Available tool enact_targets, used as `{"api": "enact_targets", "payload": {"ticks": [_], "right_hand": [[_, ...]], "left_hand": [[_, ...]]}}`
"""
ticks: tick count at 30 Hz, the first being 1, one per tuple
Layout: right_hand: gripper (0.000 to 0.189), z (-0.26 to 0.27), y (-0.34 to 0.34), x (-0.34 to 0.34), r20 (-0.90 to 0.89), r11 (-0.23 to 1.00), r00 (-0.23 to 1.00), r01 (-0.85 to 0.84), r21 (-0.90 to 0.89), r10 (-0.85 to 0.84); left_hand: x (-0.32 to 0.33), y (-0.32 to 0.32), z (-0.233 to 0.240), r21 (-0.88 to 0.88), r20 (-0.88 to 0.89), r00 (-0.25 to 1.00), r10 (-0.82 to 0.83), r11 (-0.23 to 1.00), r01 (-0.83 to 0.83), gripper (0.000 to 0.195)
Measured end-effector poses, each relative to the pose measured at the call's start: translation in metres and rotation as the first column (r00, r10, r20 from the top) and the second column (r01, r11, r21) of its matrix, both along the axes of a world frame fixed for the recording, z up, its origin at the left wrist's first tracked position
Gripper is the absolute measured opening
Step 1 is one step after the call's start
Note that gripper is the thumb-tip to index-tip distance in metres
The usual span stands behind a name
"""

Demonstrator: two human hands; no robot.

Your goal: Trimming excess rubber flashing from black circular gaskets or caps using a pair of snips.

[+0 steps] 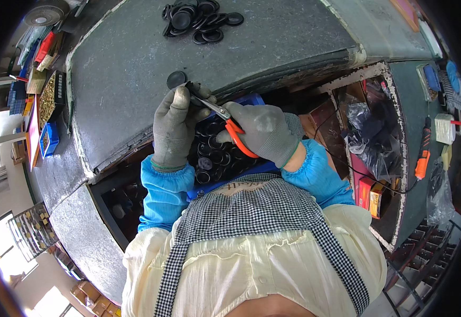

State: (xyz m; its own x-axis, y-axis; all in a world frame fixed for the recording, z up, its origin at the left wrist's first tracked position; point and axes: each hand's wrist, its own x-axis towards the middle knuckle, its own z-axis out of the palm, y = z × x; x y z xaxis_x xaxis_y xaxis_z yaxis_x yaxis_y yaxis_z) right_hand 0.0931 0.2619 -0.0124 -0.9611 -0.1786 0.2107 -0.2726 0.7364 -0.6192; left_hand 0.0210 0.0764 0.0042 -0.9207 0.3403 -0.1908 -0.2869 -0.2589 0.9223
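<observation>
My gloved right hand (263, 126) grips a pair of scissors (236, 135) by their orange handles. The blades point up and left, reaching a small black part (194, 89) pinched in my gloved left hand (177, 123); its outline is partly hidden by the fingers. Just beyond my left fingertips, a black round disc (177, 79) lies alone on the grey worktop. Under both hands sits a blue bin (250, 100) holding many black rings and caps (214, 152), close against my checked apron.
A pile of black round parts (196, 20) lies at the worktop's (135, 71) far side. To the right, an open drawer (397, 158) contains plastic bags (367, 130). An orange-handled corded tool (423, 154) rests beside it. At left stand a blue tray (49, 139) and a black bin (56, 93).
</observation>
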Motion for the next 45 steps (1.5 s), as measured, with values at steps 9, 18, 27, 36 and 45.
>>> {"api": "enact_targets", "payload": {"ticks": [9,18,27,36,45], "right_hand": [[0.057,0.006,0.009,-0.006,0.149,0.995,0.987,-0.056,-0.082,0.067],[0.063,-0.003,0.012,-0.002,0.339,0.778,0.899,-0.002,-0.629,0.276],[0.064,-0.016,0.016,0.004,0.338,0.903,0.936,0.055,-0.427,0.102],[0.077,-0.011,0.013,0.003,0.386,0.917,0.914,0.043,-0.397,0.124],[0.078,0.026,0.0,-0.01,0.177,0.999,0.983,-0.047,-0.013,0.048]], "left_hand": [[-0.002,0.001,0.002,0.04,0.122,0.993,-0.002,0.999,-0.003,0.059],[-0.003,-0.007,0.006,-0.086,0.071,0.995,-0.068,0.993,0.074,0.065],[-0.035,-0.023,0.011,-0.698,-0.716,0.626,-0.31,0.286,-0.656,0.051],[-0.024,-0.028,0.007,-0.306,-0.362,0.925,0.115,0.923,-0.235,0.049],[-0.004,-0.011,-0.004,0.46,0.092,0.989,-0.119,0.886,0.064,0.069]]}}
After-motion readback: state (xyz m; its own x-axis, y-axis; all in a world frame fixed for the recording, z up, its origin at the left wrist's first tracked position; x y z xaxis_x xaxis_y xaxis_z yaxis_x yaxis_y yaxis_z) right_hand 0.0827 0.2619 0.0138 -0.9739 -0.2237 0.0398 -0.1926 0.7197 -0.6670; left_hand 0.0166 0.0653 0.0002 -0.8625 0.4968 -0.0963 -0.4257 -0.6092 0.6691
